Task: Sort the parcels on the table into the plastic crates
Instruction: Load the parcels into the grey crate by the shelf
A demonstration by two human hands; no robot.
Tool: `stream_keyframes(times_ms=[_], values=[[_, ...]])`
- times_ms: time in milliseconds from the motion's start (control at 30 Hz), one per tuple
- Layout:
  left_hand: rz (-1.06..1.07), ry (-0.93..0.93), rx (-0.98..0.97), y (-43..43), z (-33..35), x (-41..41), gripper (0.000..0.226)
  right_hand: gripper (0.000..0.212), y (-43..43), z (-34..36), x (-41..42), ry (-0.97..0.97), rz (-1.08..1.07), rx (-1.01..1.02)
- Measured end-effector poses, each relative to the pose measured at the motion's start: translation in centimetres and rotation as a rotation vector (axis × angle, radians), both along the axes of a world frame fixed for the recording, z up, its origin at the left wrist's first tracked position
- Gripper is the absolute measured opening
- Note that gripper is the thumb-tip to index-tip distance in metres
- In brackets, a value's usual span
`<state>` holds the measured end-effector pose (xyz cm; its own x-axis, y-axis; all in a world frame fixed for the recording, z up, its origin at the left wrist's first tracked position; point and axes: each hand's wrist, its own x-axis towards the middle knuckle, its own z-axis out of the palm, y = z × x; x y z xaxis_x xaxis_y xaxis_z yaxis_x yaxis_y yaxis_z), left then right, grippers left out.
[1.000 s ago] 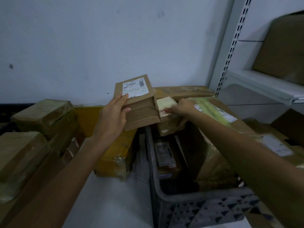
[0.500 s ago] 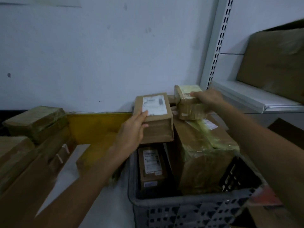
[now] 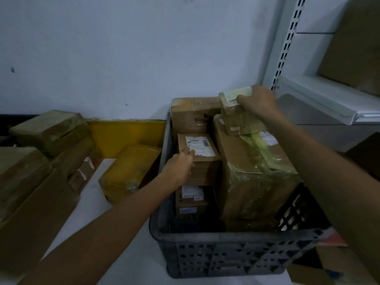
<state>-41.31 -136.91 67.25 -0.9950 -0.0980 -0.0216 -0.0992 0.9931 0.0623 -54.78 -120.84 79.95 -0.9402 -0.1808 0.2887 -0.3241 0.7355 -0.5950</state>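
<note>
Hands on parcels in crate

The grey crate is packed: boxes block twelve and three o'clock; only a dark gap opens at six.

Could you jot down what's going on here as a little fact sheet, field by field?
Container: dark grey perforated plastic crate, already holding several boxes
Left hand: gripping a small brown cardboard box with a white label, inside the crate
Right hand: holding a small tape-wrapped parcel over a large taped carton
Left on table: yellow padded parcels
</note>
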Motion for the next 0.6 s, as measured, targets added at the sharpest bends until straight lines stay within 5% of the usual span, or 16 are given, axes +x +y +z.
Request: stream_keyframes(times_ms=[167,300,433,533,600], values=[[0.041,-0.256,-0.196,1.3,-1.0,0.0,0.044,0.059,1.2,0.7,-0.8,-0.255,0.059,-0.092],[0.106,-0.303,-0.212,1.5,-1.5,-1.2,0.039,0.041,1.9,0.0,-1.2,-0.32,0.078,-0.149],[0.146,-0.367,-0.333,2.7,-1.9,-1.7,0.043,0.063,2.4,-0.1,-1.2,-0.352,0.081,-0.191],[0.107,-0.414,-0.285,2.6,-0.3,-1.9,0.057,0.064,2.4,0.0,-1.2,-0.345,0.095,-0.201],[0.074,-0.272,-0.169,1.7,1.6,-1.7,0.073,0.057,1.9,0.0,-0.8,-0.304,0.126,-0.23]])
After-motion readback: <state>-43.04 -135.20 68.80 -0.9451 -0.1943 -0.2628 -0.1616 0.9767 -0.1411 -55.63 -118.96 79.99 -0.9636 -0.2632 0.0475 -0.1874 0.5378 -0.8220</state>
